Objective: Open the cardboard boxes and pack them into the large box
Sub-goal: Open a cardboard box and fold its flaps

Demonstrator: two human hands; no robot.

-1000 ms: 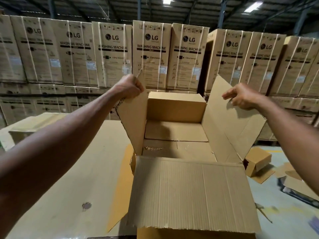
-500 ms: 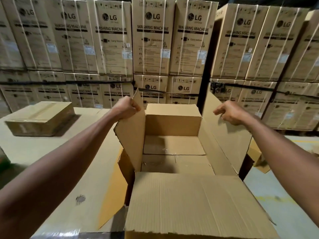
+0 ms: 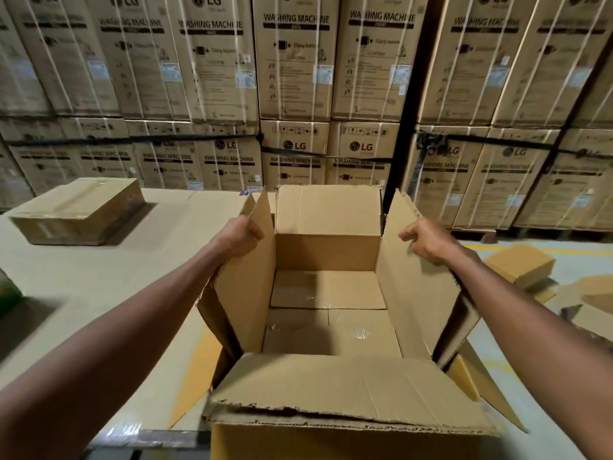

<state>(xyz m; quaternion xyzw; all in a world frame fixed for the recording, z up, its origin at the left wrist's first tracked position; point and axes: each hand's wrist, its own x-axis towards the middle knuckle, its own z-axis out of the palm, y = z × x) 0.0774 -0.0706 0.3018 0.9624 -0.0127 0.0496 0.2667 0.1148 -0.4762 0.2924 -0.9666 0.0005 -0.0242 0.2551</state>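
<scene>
A large open cardboard box (image 3: 351, 390) stands in front of me with its four flaps up or folded outward. My left hand (image 3: 239, 239) grips the top edge of the left flap (image 3: 247, 287). My right hand (image 3: 428, 240) grips the top edge of the right flap (image 3: 414, 293). The far flap (image 3: 328, 210) stands upright and the near flap lies folded toward me. Inside, the taped bottom panels (image 3: 331, 313) show and nothing else lies in the box. A smaller shut, taped cardboard box (image 3: 79, 210) lies on the table at the far left.
The box sits at the right edge of a cardboard-covered table (image 3: 99, 293). Stacked washing machine cartons (image 3: 295, 78) form a wall behind. A small cardboard box (image 3: 520, 263) and flattened cardboard scraps (image 3: 590, 303) lie on the floor to the right. Something green (image 3: 6, 293) shows at the left edge.
The view has tilted down and both hands, still holding the side flaps, sit lower in the frame. The side flaps stand more upright and closer together than before.
</scene>
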